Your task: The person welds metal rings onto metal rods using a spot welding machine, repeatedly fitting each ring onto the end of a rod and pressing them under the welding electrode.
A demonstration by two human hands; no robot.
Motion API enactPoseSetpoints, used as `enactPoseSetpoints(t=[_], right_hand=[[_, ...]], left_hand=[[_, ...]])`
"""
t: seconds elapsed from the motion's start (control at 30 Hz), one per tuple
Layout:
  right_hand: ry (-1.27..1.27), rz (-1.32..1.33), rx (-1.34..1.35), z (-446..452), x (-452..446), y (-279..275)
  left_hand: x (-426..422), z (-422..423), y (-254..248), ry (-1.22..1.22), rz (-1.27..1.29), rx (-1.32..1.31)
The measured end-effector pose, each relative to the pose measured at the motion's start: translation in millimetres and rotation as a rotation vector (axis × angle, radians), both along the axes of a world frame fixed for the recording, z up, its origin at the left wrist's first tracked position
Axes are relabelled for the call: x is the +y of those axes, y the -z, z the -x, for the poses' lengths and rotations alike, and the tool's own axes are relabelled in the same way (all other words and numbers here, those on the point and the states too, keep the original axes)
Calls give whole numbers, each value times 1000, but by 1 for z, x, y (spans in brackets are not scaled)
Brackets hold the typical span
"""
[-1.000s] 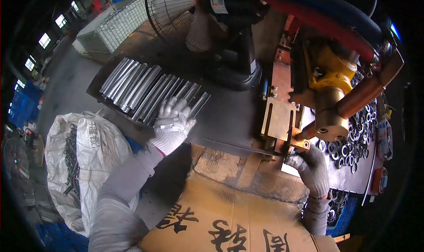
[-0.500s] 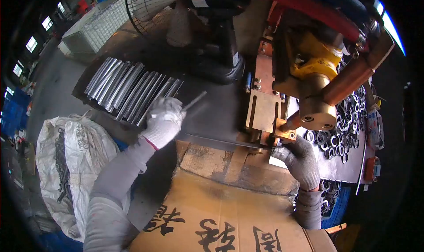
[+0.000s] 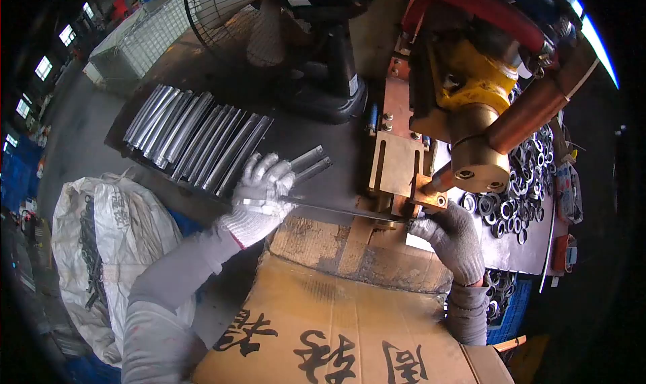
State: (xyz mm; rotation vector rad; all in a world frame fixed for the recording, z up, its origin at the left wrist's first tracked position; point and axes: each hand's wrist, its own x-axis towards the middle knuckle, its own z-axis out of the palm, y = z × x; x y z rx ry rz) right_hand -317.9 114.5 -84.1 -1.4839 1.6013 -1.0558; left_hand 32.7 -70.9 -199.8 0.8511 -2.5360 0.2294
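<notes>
Pinch risk: the right hand (image 3: pixel 459 241) sits tight under the copper block (image 3: pixel 426 195) of the machine, so a finger could be trapped if the copper arm (image 3: pixel 528 125) or its bronze-coloured head (image 3: pixel 479 160) shifted.
Slip risk: the loose pair of metal strips (image 3: pixel 309 157) lies at slightly different angles; a lopsided grip by the left hand (image 3: pixel 264 190) could let one slide away, perhaps over the near edge of the surface (image 3: pixel 330 192) towards the carton (image 3: pixel 323 306).
Knock risk: the strip row (image 3: pixel 202 142) is just left of the left glove, so a careless sweep of the wrist could skew its right end.
Left fingers: partly curled, slightly spread; the near ends of the pair disappear by the glove, and I cannot tell whether they are gripped.
Right fingers: bent towards the block's near side; their tips are obscured, so neither their opening nor anything held can be told.
Pair's place: right of the left fingers, its far ends pointing right and far, well apart from the right fingers.
</notes>
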Motion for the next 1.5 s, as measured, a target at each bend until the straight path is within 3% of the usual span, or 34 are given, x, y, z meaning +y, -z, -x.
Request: enactPoseSetpoints(t=[0.2,0.27,0.33,0.4,0.5,0.53,0.6,0.7,0.83,1.1,1.4,1.5], right_hand=[[26,-60,-64,-2,1,-2],[23,-32,-74,-1,1,3],[-5,9,27,1,1,2],[15,-33,-38,2,2,3],[64,-95,-176,-1,1,8],[84,-101,-265,-1,0,10],[81,-116,-272,-2,-3,9],[115,-114,-315,-3,-3,10],[125,-114,-274,5,-1,20],[142,-101,-239,3,-3,14],[29,-37,36,9,-4,13],[54,-95,-65,5,-1,15]], left_hand=[[-41,3,3,-71,31,-93],[-42,9,-36,-103,-365,-131],[-45,3,-56,5,-522,146],[-44,10,-98,133,-848,321],[-38,27,-143,154,-987,189],[-37,36,-142,151,-992,198],[-32,54,-139,433,-588,72],[-14,82,-147,313,-481,-340],[-16,102,-133,373,-555,-426],[-18,112,-144,474,-603,-435],[-22,119,-126,571,-438,-363],[-15,120,-136,534,-458,-392]])
